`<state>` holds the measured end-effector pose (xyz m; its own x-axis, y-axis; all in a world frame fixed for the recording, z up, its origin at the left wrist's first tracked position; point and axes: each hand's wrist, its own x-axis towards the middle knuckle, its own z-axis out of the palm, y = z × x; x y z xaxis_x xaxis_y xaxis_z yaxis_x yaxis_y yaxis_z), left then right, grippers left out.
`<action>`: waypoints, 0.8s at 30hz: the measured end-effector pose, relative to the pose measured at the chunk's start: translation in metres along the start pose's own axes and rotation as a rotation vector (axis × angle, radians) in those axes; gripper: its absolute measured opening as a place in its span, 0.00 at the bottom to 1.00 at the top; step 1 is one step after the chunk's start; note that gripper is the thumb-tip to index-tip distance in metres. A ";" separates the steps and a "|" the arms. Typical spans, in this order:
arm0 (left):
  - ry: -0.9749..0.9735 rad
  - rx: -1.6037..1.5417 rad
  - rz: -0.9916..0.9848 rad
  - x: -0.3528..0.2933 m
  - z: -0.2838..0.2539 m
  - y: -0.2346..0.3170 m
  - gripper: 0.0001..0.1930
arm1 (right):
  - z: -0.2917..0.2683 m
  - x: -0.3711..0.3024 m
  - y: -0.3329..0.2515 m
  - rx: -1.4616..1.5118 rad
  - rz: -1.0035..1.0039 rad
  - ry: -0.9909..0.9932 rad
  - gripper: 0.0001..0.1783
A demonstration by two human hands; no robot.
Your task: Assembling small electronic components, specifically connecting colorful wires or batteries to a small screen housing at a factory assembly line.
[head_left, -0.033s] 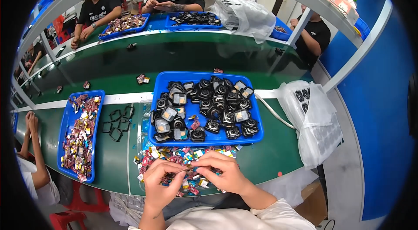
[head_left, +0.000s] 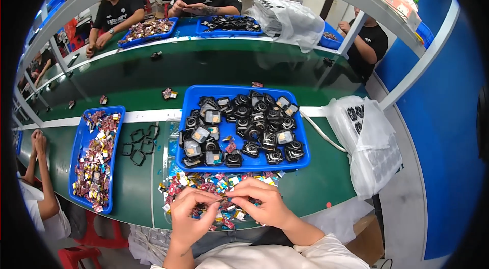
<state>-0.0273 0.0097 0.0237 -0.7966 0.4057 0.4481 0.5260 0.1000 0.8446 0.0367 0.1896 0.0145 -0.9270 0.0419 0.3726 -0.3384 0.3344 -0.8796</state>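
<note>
Above a pile of small electronic parts (head_left: pixel 204 181), pink, white, yellow and blue, my two hands meet fingertip to fingertip. My left hand (head_left: pixel 191 214) pinches one end of a small thin part (head_left: pixel 222 199), with the thumb below and the fingers above. The other end is pinched by my right hand (head_left: pixel 262 203). Fingers cover most of this part, so its exact kind cannot be made out. Just beyond my hands, a blue tray (head_left: pixel 244 168) holds many black watch-like housings (head_left: pixel 250 148), some showing grey square faces, with a pink part among them.
Left stands a long blue tray (head_left: pixel 116 157) of small parts, with several black square frames (head_left: pixel 137 157) beside it. Right lies a white plastic-wrapped stack (head_left: pixel 379 157). A dark green belt (head_left: pixel 219 68) with scattered parts runs behind. Co-workers sit across and at far left (head_left: pixel 46 203).
The view has shifted very slightly, so the trays and belt appear a few pixels to the right. My hands keep nearly the same pinch on the small thin part.
</note>
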 end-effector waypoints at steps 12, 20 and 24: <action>-0.186 0.007 0.045 -0.002 -0.006 0.003 0.05 | -0.001 -0.005 -0.003 0.088 -0.107 0.019 0.04; -0.272 -0.284 -0.011 -0.001 0.000 0.002 0.04 | 0.001 -0.013 0.002 0.657 0.102 -0.088 0.04; -0.298 -0.298 -0.125 -0.002 -0.002 0.006 0.04 | 0.002 -0.010 -0.002 0.672 0.237 -0.147 0.08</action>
<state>-0.0233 0.0075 0.0283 -0.7051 0.6557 0.2699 0.2870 -0.0841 0.9542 0.0463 0.1867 0.0119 -0.9839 -0.1015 0.1474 -0.1079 -0.3208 -0.9410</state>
